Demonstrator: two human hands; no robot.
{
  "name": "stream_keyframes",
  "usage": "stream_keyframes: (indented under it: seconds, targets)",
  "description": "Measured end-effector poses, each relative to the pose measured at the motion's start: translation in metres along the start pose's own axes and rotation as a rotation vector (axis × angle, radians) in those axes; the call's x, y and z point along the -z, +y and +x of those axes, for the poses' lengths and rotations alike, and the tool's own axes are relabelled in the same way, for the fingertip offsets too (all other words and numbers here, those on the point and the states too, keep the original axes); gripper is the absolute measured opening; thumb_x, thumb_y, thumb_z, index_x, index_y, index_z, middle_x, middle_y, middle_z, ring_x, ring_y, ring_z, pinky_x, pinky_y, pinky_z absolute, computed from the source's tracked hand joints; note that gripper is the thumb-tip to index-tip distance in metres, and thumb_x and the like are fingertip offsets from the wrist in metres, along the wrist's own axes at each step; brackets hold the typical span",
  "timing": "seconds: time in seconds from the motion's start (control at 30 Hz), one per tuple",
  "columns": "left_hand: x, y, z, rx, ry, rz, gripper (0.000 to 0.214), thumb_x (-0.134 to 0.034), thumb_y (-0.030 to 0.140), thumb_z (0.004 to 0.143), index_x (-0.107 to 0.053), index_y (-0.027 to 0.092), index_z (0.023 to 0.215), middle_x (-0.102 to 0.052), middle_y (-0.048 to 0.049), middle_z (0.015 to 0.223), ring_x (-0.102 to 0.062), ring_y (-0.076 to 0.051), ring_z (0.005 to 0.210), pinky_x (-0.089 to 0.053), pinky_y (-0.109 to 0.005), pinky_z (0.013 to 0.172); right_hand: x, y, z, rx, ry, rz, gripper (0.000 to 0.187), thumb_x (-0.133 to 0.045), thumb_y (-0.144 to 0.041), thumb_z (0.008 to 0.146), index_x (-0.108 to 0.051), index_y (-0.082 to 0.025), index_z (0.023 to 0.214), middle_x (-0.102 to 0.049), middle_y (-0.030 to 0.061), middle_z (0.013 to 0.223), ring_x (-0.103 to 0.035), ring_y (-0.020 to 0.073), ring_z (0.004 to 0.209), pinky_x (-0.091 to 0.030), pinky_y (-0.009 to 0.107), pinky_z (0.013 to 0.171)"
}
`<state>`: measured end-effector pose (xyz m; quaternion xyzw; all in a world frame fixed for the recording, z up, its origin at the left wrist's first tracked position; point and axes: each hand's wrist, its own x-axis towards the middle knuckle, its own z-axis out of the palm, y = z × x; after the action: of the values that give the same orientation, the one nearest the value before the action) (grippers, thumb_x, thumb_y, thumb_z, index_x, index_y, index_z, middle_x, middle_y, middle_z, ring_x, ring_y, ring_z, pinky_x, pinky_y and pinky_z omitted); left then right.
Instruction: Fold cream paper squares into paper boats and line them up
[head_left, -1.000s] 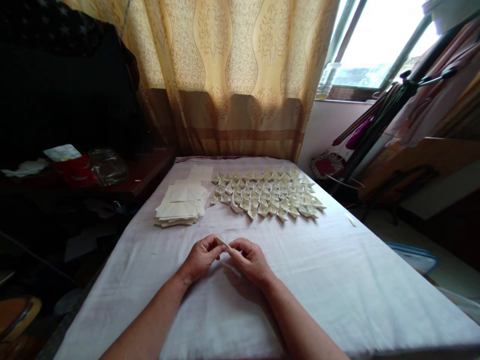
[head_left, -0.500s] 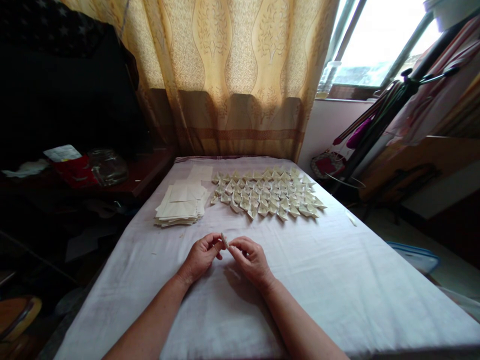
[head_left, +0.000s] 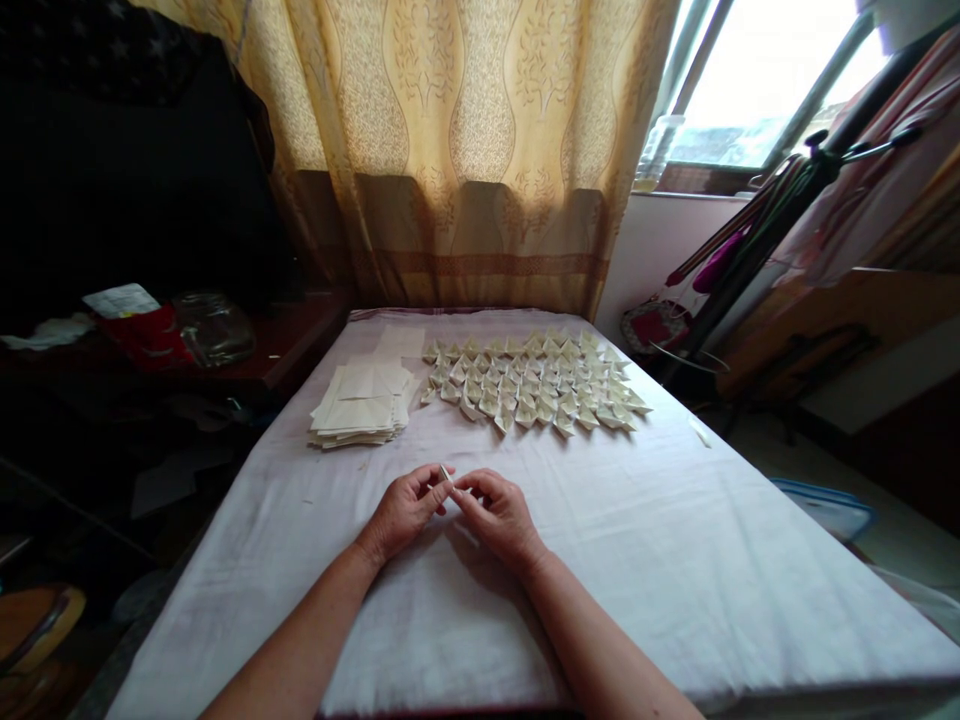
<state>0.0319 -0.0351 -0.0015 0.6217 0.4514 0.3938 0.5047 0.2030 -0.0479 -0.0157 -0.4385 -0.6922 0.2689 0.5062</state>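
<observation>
Curtain (head_left: 465, 150): patterned yellow, brown band below, backlit.
Window (head_left: 750, 80): upper right, bright daylight.
Table (head_left: 675, 560): white cloth, centre.
Dark side cabinet (head_left: 300, 340): left, in shadow.
Wall (head_left: 652, 250): white, under the window.

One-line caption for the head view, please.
Left hand and right hand pinch a small folded paper above a white cloth, folded pieces beyond.

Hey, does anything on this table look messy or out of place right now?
Mostly tidy. One paper scrap lies alone near the right edge, apart from the folded pieces, and the paper stack is slightly fanned.
</observation>
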Motion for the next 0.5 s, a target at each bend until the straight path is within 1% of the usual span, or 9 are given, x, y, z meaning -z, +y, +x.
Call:
stream_keyframes:
  seconds: [0.1, 0.2, 0.3, 0.37, 0.43, 0.5]
  targets:
    - [-0.0010, -0.0029, 0.0001, -0.031, -0.013, 0.040, 0.051, -0.063, 0.055, 0.081, -0.069, 0.014, 0.111, -0.069, -0.0043, 0.085, -0.061, -0.014, 0.062, -0.050, -0.025, 0.060, -0.0009, 0.0020, -0.0009, -0.036, -0.018, 0.017, 0.016, -0.061, -0.029, 0.084, -0.073, -0.018, 0.088, -0.071, 0.0025, 0.074, -0.059, 0.0110, 0.058, -0.046, 0.020, 0.055]
    - [-0.0018, -0.0034, -0.0008, -0.071, -0.005, 0.097, 0.046, -0.061, 0.050, 0.083, -0.070, 0.015, 0.112, -0.071, -0.0051, 0.088, -0.062, -0.015, 0.064, -0.052, -0.026, 0.064, -0.0019, 0.0038, -0.0015, -0.057, -0.025, 0.030, 0.017, -0.062, -0.028, 0.082, -0.073, -0.018, 0.091, -0.071, 0.0019, 0.074, -0.059, 0.0106, 0.056, -0.046, 0.020, 0.054]
    - [-0.0023, -0.0017, -0.0020, -0.123, 0.047, 0.155, 0.039, -0.062, 0.045, 0.083, -0.072, 0.018, 0.110, -0.070, -0.0075, 0.100, -0.064, -0.019, 0.081, -0.053, -0.029, 0.074, -0.0024, 0.0040, -0.0016, -0.062, -0.024, 0.039, 0.018, -0.061, -0.028, 0.081, -0.073, -0.019, 0.091, -0.071, 0.0020, 0.075, -0.059, 0.0106, 0.056, -0.047, 0.020, 0.055]
    - [-0.0023, -0.0003, -0.0030, -0.169, 0.077, 0.247, 0.036, -0.061, 0.042, 0.084, -0.073, 0.020, 0.110, -0.069, -0.0077, 0.102, -0.064, -0.020, 0.088, -0.052, -0.030, 0.080, -0.0023, 0.0032, -0.0013, -0.066, -0.025, 0.046, 0.020, -0.060, -0.029, 0.081, -0.073, -0.018, 0.093, -0.071, 0.0021, 0.076, -0.059, 0.0105, 0.056, -0.047, 0.020, 0.054]
    - [-0.0023, 0.0004, -0.0041, -0.206, 0.086, 0.380, 0.037, -0.057, 0.041, 0.087, -0.072, 0.021, 0.114, -0.070, -0.0075, 0.099, -0.065, -0.020, 0.086, -0.053, -0.030, 0.081, -0.0022, 0.0022, -0.0009, -0.076, -0.033, 0.047, 0.022, -0.059, -0.030, 0.082, -0.073, -0.018, 0.095, -0.071, 0.0018, 0.075, -0.058, 0.0103, 0.056, -0.046, 0.020, 0.054]
    - [-0.0025, 0.0001, -0.0050, -0.221, 0.085, 0.477, 0.038, -0.054, 0.039, 0.089, -0.070, 0.022, 0.119, -0.071, -0.0078, 0.104, -0.067, -0.021, 0.087, -0.054, -0.031, 0.082, -0.0022, 0.0014, -0.0007, -0.084, -0.044, 0.034, 0.023, -0.058, -0.030, 0.082, -0.073, -0.018, 0.095, -0.070, 0.0014, 0.074, -0.058, 0.0103, 0.056, -0.047, 0.020, 0.055]
